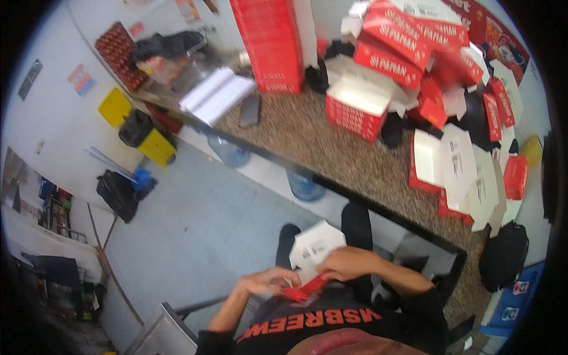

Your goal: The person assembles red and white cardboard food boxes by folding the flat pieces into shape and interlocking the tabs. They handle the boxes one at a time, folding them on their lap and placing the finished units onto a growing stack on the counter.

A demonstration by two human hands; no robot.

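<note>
Over my lap I hold a partly folded cardboard food box [318, 241], its octagonal white lid flap turned up and its red side near my shirt. My left hand [271, 281] closes on the box's left side, the fingers slightly blurred. On the other side my right hand [353, 263] grips the box near the base of the white flap, fingers bent over its edge. The inside of the box is mostly hidden by my hands.
A granite counter [307, 133] runs ahead and to my right. It bears a tall stack of red cardboard [269, 47], a heap of red boxes [396, 47], an open box [358, 109], a notebook [217, 94] and a phone [250, 110]. Water jugs [305, 184] stand below; a yellow bin [157, 145] is left.
</note>
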